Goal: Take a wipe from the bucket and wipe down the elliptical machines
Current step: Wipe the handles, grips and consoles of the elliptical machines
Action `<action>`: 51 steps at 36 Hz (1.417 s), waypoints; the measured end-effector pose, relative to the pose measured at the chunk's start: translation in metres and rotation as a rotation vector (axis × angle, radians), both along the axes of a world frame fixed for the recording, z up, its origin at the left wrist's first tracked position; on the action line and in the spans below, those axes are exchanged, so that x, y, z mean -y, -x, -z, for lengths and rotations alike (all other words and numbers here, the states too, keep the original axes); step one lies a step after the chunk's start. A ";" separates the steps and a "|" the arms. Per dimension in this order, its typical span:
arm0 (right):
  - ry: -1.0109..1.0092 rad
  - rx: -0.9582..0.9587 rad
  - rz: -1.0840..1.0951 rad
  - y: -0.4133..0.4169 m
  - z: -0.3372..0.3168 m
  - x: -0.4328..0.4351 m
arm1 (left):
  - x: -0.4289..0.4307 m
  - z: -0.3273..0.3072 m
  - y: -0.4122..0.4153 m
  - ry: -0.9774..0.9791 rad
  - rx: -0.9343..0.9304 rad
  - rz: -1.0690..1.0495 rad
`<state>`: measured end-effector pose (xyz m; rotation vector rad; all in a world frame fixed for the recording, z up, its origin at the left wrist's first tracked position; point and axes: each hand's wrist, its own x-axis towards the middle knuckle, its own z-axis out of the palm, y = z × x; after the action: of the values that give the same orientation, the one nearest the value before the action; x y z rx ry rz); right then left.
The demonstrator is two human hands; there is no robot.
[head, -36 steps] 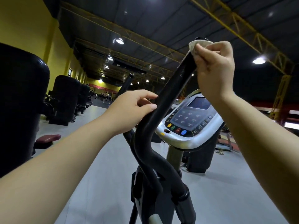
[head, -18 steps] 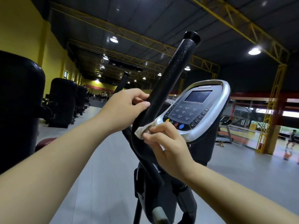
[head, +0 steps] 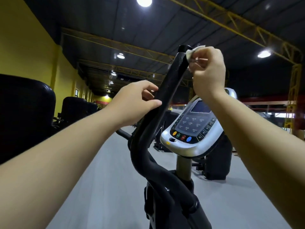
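Wiping step in hand: the right hand (head: 208,71) pinches the white wipe (head: 192,54) against the top of the black handlebar (head: 170,83), upper centre of the frame. The left hand (head: 133,103) grips the same bar lower down, steadying it. Next, I'd judge, comes a firm drag downward, and that left hand sits right in the path. The console (head: 193,129) stands just right, and dark machines (head: 24,113) line the left edge.

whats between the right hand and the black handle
The white wipe, pinched by the right hand and pressed against the handle just below its top end, seen in the head view.
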<state>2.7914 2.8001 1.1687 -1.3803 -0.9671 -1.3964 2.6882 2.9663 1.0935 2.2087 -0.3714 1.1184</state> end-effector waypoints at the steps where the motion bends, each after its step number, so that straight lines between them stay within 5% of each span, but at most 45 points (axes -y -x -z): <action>1: -0.019 -0.032 -0.018 -0.001 -0.005 0.000 | 0.002 -0.004 -0.001 -0.005 0.020 -0.004; 21: 0.329 -0.287 -0.486 0.015 0.179 -0.033 | 0.006 0.017 -0.007 0.029 0.118 -0.067; 29: 0.357 -0.173 -0.380 0.014 0.168 -0.018 | -0.005 0.039 -0.003 0.118 -0.058 0.015; 36: 0.194 0.236 0.010 0.012 0.081 0.000 | -0.010 0.032 -0.001 0.119 -0.112 0.103; 43: 0.228 0.410 0.312 0.010 -0.004 -0.008 | -0.021 0.026 -0.007 0.062 -0.118 0.138; 51: 0.400 0.317 0.513 0.026 -0.021 -0.016 | -0.042 0.032 -0.016 0.023 -0.094 0.255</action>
<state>2.7651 2.8162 1.1896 -1.8281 -1.1971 -1.9194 2.7046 3.0081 1.0612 2.1148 -0.5779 0.8746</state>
